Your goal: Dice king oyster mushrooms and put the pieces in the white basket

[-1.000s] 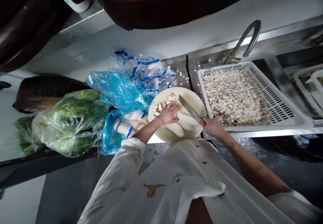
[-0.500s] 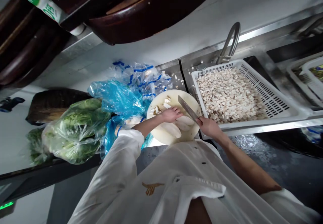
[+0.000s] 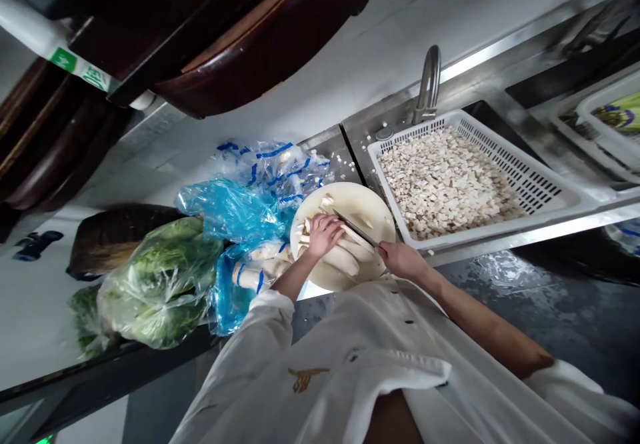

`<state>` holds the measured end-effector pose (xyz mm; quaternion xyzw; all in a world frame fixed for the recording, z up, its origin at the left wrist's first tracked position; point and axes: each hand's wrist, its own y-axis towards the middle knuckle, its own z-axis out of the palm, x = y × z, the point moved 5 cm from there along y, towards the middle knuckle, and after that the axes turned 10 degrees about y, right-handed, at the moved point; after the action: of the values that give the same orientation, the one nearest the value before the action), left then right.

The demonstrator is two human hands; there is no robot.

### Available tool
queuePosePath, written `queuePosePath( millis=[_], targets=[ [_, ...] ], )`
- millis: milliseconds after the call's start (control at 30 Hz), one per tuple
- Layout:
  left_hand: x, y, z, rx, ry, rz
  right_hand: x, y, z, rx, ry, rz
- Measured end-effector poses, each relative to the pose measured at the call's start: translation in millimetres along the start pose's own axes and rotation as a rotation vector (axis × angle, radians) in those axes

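Since the earlier frame, the knife (image 3: 356, 229) has moved left and nearer, its blade now just beside the left hand (image 3: 325, 233), which has also shifted left. Bent fingers of that hand rest on pale mushrooms (image 3: 343, 259); whether they grip one, I cannot tell. Around the knife handle, the right hand (image 3: 401, 259) is closed. Beneath the mushrooms sits a round board (image 3: 357, 197). Right of it, chopped pieces (image 3: 445, 184) fill much of a white basket (image 3: 567, 203); left are a blue bag (image 3: 235, 207) and bagged greens (image 3: 160, 284).
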<state>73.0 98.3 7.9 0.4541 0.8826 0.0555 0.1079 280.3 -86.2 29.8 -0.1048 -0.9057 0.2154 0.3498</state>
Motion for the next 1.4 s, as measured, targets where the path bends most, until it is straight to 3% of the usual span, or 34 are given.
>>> queuePosePath(
  millis=[100, 300, 600, 900, 1100, 1200, 1300, 1400],
  targets=[
    [2, -10, 2.5, -0.046, -0.064, -0.079, 4, -1, -4, -0.007, 0.024, 0.023],
    [8, -20, 1.4, -0.077, -0.128, -0.096, 28, -2, -15, -0.027, 0.03, 0.035],
    [14, -18, 14.2, -0.022, -0.144, -0.098, 64, 9, -20, 0.011, -0.03, 0.011],
    [17, -18, 17.7, 0.006, -0.178, -0.09, 85, 39, -14, 0.056, -0.024, 0.024],
    [18, -16, 18.3, 0.005, -0.203, -0.103, 92, 79, 2, 0.09, 0.017, 0.051],
    [18, -15, 15.0, -0.022, -0.209, -0.106, 100, 90, -2, 0.086, 0.008, 0.037],
    [15, -14, 9.9, -0.067, -0.242, -0.067, 106, 83, -15, 0.077, -0.025, -0.007],
    [14, -14, 9.7, -0.071, -0.254, -0.057, 98, 56, -24, 0.091, -0.08, -0.03]
  ],
)
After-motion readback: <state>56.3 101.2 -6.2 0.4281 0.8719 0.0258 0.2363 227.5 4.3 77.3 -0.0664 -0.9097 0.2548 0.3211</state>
